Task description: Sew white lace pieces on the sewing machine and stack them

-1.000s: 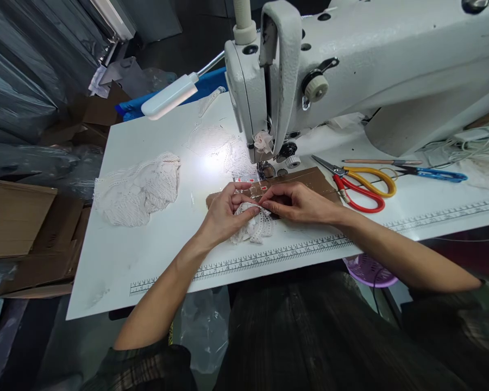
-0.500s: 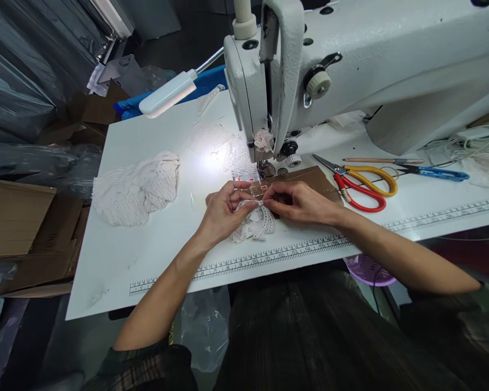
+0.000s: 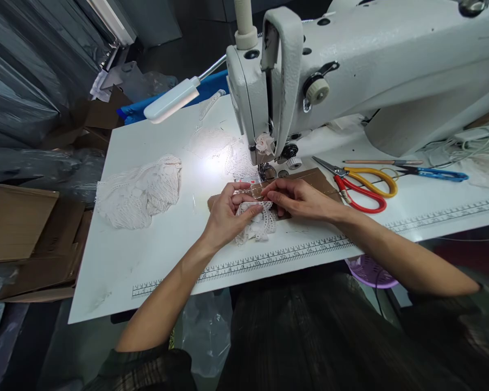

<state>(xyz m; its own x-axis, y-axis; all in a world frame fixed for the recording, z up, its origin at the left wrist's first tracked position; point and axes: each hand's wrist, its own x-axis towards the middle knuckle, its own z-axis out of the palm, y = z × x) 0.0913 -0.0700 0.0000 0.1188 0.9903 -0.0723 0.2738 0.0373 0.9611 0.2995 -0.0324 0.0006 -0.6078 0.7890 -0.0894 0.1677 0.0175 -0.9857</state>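
A small gathered piece of white lace is between my hands, in front of the sewing machine. My left hand pinches its upper left part between thumb and fingers. My right hand is closed at the lace's upper right edge, thumb against fingertips; the bit of lace it grips is partly hidden by the fingers. Both hands rest over a brown board lying under the needle area. The needle and presser foot are hard to make out behind my fingers.
Red-and-yellow-handled scissors, a pencil and blue-handled snips lie to the right. A pile of white lace sits at left, below a lit lamp. A printed ruler runs along the table's front edge.
My right fingers have shifted slightly along the lace's top edge, and more of that edge shows between my hands. The view has moved a little; my left hand keeps its pinch.
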